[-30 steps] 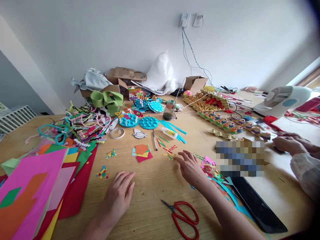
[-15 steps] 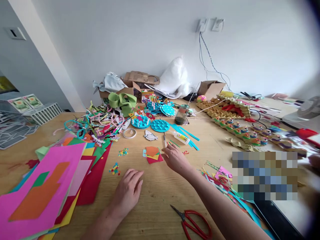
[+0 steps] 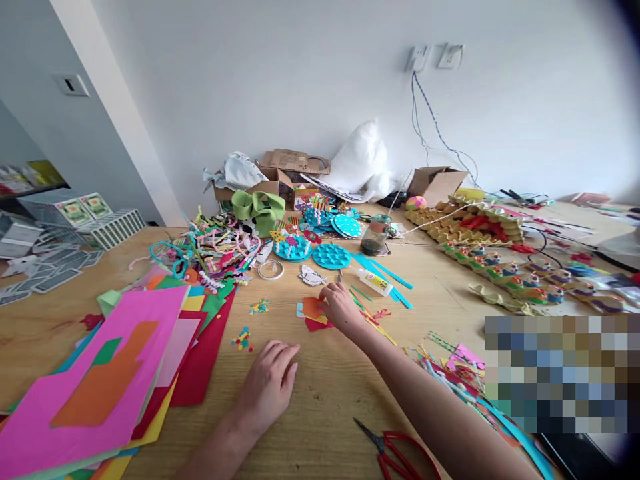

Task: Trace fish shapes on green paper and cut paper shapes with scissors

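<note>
Paper pieces sat at 1 o'clock from the loosely spread L hand, prob. for easy reach, w/ R hand over their edge, grip unclear.

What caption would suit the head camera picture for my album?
Right hand at the colored paper pieces, left hand resting on the table, red-handled scissors nearby.

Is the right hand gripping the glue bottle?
No, the right hand is at the small orange paper, and the glue bottle lies apart from that hand.

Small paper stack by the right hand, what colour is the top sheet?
The top sheet is orange, seen in the head view.
</note>
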The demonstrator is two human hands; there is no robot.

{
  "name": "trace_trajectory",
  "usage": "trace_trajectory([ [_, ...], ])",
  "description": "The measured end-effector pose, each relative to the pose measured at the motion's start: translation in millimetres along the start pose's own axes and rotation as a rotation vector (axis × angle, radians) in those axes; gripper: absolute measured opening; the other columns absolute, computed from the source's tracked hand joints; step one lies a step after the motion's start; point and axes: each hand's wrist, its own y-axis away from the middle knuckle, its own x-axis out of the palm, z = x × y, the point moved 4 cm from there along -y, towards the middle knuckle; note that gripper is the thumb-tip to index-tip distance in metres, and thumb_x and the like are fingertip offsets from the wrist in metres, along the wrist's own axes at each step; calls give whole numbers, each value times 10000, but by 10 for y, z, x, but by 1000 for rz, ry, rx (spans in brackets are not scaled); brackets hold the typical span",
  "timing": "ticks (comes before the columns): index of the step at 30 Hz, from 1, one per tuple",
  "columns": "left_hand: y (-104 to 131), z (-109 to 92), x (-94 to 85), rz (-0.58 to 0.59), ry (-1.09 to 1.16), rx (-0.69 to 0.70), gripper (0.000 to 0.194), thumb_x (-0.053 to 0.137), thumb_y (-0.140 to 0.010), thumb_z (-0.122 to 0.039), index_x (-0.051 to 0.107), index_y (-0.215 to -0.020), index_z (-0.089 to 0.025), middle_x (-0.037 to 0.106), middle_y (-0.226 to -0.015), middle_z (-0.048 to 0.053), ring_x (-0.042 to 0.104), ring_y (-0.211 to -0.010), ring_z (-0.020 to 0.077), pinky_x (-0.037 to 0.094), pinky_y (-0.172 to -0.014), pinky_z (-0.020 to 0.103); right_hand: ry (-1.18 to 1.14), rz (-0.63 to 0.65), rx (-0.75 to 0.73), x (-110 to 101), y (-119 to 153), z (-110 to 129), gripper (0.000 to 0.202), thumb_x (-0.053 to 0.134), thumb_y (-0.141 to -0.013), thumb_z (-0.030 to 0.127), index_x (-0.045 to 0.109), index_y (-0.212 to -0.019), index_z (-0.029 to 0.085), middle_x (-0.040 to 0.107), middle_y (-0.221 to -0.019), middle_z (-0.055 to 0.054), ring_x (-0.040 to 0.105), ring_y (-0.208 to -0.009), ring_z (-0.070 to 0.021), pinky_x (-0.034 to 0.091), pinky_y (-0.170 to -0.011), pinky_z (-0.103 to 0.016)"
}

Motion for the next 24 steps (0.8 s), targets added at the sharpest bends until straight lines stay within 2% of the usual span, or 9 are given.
trace_trajectory([
  [3,0,32,-7,-29,4,-30,314,475,-853,-112,606,-1132,-175,655,-1003,94,609,-949,217,537,-832,382,-22,-45,-33,-109,42,74,127,538,-876,119,663,-877,141,663,-937,-94,549,-935,-213,389,-820,-286],
  [7,-10,83,-75,-163,-17,-80,398,505,-863,-158,518,-1260,-173,606,-1170,119,568,-1093,233,494,-926,404,-48,-61,-126,-321,178,260,126,523,-903,147,639,-854,158,674,-866,-58,560,-866,-179,384,-767,-261],
  [11,-33,83,-160,-259,3,-98,445,548,-867,-230,471,-1297,-148,580,-1210,140,541,-1134,244,473,-942,412,-38,9,-347,-455,432,581,118,543,-885,140,614,-800,179,664,-776,-20,547,-786,-166,357,-724,-264],
  [13,-51,52,-180,-254,53,-86,361,574,-851,-241,545,-1199,-151,618,-1115,125,572,-1054,241,489,-893,401,-9,40,-472,-463,566,752,89,551,-877,139,599,-813,178,662,-785,-23,531,-767,-171,346,-707,-278],
  [16,-78,-3,-158,-162,166,-75,75,566,-837,-205,633,-851,-175,645,-838,66,593,-840,211,501,-741,344,14,62,-592,-459,722,937,102,522,-894,147,588,-825,182,649,-775,-26,518,-760,-178,347,-709,-291],
  [17,-84,-13,-144,-129,203,-84,98,556,-835,-198,623,-764,-181,633,-768,51,584,-788,201,491,-703,328,13,64,-603,-473,764,965,120,506,-902,143,587,-823,183,645,-773,-28,518,-764,-180,352,-714,-291],
  [19,-88,-3,-119,-86,275,-132,145,548,-829,-204,626,-709,-184,627,-711,40,572,-747,192,473,-682,316,-5,51,-545,-543,855,948,135,488,-913,143,585,-827,180,644,-805,-41,530,-795,-186,367,-736,-292],
  [22,-79,79,-101,-87,396,-274,150,575,-799,-266,669,-722,-178,647,-711,45,580,-731,193,463,-687,309,-70,39,-303,-688,1115,731,100,520,-910,198,580,-833,181,650,-876,-63,564,-833,-197,395,-726,-291],
  [24,-68,144,-90,-87,493,-392,182,601,-771,-314,669,-681,-171,646,-686,41,581,-694,185,453,-652,284,-75,144,-127,-679,1419,504,123,559,-883,216,568,-762,196,651,-806,-49,586,-756,-194,397,-645,-284],
])
